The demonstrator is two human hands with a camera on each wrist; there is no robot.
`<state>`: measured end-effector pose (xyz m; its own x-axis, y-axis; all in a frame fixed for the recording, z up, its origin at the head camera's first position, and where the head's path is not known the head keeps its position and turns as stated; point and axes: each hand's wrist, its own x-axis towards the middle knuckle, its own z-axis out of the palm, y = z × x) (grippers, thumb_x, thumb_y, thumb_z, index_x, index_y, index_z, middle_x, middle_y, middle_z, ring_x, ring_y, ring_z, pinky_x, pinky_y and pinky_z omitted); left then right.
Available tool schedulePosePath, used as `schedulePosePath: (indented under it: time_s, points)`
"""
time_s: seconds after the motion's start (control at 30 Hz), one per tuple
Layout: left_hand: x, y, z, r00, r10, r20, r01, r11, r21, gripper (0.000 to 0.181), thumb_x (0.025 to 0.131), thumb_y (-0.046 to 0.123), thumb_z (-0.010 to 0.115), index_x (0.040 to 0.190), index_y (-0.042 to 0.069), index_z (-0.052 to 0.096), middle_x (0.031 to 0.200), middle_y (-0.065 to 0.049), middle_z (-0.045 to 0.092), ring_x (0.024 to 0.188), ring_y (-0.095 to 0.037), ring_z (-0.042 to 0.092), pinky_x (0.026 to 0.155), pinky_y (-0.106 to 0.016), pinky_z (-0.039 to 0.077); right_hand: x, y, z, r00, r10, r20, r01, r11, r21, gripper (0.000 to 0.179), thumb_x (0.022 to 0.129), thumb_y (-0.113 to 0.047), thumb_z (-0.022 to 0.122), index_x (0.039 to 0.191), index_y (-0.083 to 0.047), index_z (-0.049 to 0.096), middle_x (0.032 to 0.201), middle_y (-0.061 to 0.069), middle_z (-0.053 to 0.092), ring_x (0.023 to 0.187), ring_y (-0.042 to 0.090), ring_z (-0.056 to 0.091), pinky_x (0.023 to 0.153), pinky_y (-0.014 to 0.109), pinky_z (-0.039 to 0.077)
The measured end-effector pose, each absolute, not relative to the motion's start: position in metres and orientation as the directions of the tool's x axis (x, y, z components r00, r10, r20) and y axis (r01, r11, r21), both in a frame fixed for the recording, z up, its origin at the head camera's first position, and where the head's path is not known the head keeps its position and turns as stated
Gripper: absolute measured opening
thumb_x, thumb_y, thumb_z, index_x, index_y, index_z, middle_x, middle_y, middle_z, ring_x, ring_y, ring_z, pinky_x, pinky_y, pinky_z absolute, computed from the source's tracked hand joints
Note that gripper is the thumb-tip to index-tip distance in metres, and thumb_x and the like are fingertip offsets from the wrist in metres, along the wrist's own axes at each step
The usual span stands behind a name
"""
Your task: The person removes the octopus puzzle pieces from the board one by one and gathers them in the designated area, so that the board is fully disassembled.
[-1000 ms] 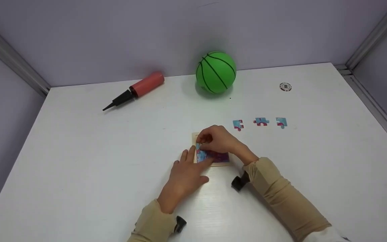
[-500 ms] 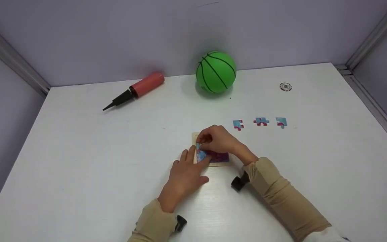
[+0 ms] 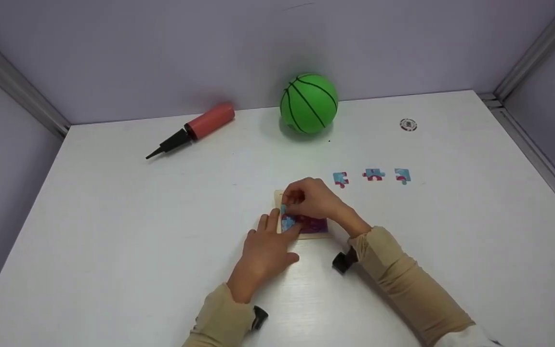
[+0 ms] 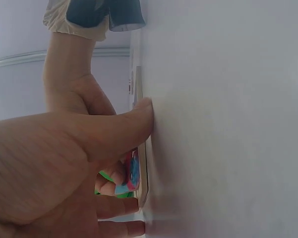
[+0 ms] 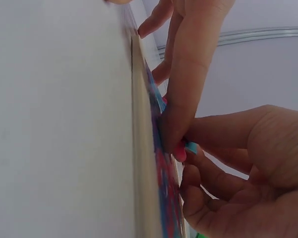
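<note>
In the head view, a puzzle tray (image 3: 317, 236) with a pale wooden rim lies flat on the white table, blue and purple puzzle pieces inside. My left hand (image 3: 264, 253) rests at its left and front edge, fingers extended, one fingertip on the pieces. Above the tray's left part, my right hand (image 3: 313, 198) pinches a puzzle piece between thumb and fingers. The right wrist view shows blue and pink bits of that puzzle piece (image 5: 191, 147) between the fingertips; it looks tilted up from the tray. Both hands hide much of the picture.
Three loose puzzle pieces lie in a row beyond the right hand: one left (image 3: 340, 179), one middle (image 3: 374, 174), one right (image 3: 403, 175). Farther back are a green ball (image 3: 309, 103), a red and black hand pump (image 3: 210, 121) and a poker chip (image 3: 408, 125).
My left fingertip has drawn back slightly over the pieces. My right hand has barely shifted, still pinching at the tray's left side.
</note>
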<state>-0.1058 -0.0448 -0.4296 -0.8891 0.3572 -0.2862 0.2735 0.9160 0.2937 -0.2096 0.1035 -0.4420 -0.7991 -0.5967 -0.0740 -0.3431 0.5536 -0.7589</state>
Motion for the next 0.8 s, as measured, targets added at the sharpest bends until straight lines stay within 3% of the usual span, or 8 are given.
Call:
schedulePosePath:
  time_s: [0.23,0.5,0.8]
  points:
    - [-0.106,-0.045,-0.43,-0.891,0.355,-0.284,0.267,0.915,0.304,0.059,0.09,0.034,0.066,0.144,0.022,0.046,0.154,-0.02,0.022,0.138,-0.039,0.024,0.098,-0.059,0.036,-0.211,0.109,-0.437,-0.788,-0.614,-0.046,-0.328,0.481,-0.813,0.006,0.084,-0.004,0.068,0.09,-0.006,0.069,0.082,0.002,0.066,0.073,0.014,0.057,0.072,0.029,0.049]
    - [-0.105,-0.047,-0.431,-0.896,0.344,-0.282,0.253,0.915,0.314,0.06,0.09,0.034,0.066,0.145,0.024,0.045,0.154,-0.021,0.022,0.139,-0.041,0.024,0.099,-0.059,0.035,-0.215,0.115,-0.433,-0.828,-0.559,-0.031,-0.26,0.432,-0.863,0.008,0.086,-0.007,0.069,0.095,-0.007,0.069,0.084,0.002,0.064,0.074,0.016,0.055,0.069,0.028,0.048]
    - [-0.108,-0.044,-0.431,-0.893,0.335,-0.301,0.235,0.917,0.324,0.059,0.089,0.034,0.067,0.144,0.024,0.047,0.155,-0.02,0.021,0.139,-0.041,0.024,0.101,-0.061,0.033,-0.216,0.113,-0.442,-0.831,-0.555,-0.031,-0.284,0.473,-0.834,0.008,0.086,-0.005,0.069,0.094,-0.006,0.069,0.083,0.002,0.065,0.074,0.015,0.055,0.072,0.028,0.047]
